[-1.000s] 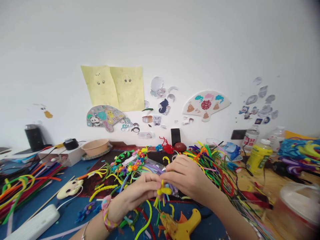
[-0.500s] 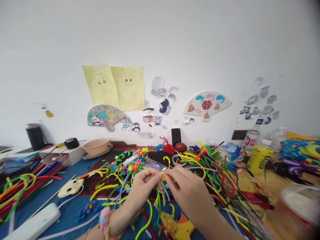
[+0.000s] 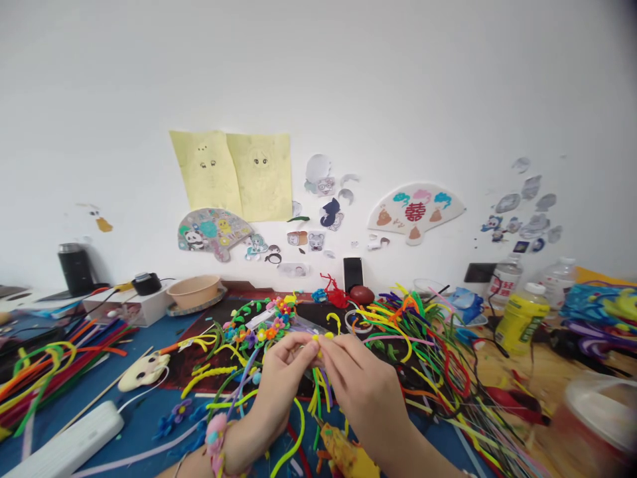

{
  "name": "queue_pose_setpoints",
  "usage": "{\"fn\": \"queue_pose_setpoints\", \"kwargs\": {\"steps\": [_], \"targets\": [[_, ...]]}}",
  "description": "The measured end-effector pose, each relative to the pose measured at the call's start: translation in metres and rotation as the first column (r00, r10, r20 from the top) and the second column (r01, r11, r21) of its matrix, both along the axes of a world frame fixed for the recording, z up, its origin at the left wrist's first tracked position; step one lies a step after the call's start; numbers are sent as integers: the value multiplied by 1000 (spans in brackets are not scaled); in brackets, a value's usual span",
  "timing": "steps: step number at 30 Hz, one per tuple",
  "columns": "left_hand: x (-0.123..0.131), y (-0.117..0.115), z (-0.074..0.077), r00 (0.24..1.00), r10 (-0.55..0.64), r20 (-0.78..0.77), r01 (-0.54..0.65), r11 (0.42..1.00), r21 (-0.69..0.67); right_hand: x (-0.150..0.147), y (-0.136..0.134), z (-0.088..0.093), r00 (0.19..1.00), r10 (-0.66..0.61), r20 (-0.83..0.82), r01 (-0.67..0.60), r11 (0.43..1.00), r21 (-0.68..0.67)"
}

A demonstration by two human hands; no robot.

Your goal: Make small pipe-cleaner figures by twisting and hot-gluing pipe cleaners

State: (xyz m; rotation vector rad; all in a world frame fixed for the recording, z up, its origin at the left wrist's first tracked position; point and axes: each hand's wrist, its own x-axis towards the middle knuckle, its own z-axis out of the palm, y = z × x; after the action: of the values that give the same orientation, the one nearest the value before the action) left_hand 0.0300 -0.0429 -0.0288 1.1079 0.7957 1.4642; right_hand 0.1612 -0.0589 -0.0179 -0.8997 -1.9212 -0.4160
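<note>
Holds a small yellow piece [image 3: 315, 338] in closed pinches of left hand [image 3: 283, 375] and right hand [image 3: 365, 378] — right at the fingertips, equally near both — long axis too hidden to tell.

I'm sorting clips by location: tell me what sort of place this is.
Probably a handicraft workspace: heaps of coloured fuzzy stems, small flower shapes, and what looks like a yellow glue gun.
</note>
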Motion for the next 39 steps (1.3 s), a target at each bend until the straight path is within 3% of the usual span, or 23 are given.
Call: {"fn": "queue_pose_setpoints", "kwargs": {"steps": [8,15,17,19,22,26,29,31,35,39], "targets": [[-7,7,-1,999,-11,-36,17,987,160,5,4,6,977,129,-171,-150,982,-112],[-16,7,2,948,184,-260,-72,918,389,9,4,14,904,231,-359,-325,918,-229],[-18,8,2,925,247,-288,-88,877,473,9,4,17,848,194,-493,-403,840,-364],[-20,9,1,905,305,-295,-94,822,561,10,5,20,773,124,-622,-507,709,-490],[-22,12,0,875,381,-300,-90,735,672,11,8,21,679,47,-733,-634,540,-554],[-25,16,2,835,464,-295,-75,628,774,12,13,21,685,17,-729,-670,409,-620],[-27,18,4,819,495,-291,-64,583,810,12,13,21,691,18,-723,-676,370,-637],[-28,16,5,809,497,-313,-61,601,797,11,13,20,672,14,-740,-692,367,-622],[-29,12,7,796,458,-396,-79,727,682,10,15,18,626,-11,-779,-733,332,-594],[-29,12,6,847,394,-357,-123,799,589,8,15,17,625,-35,-780,-728,335,-598]]}}
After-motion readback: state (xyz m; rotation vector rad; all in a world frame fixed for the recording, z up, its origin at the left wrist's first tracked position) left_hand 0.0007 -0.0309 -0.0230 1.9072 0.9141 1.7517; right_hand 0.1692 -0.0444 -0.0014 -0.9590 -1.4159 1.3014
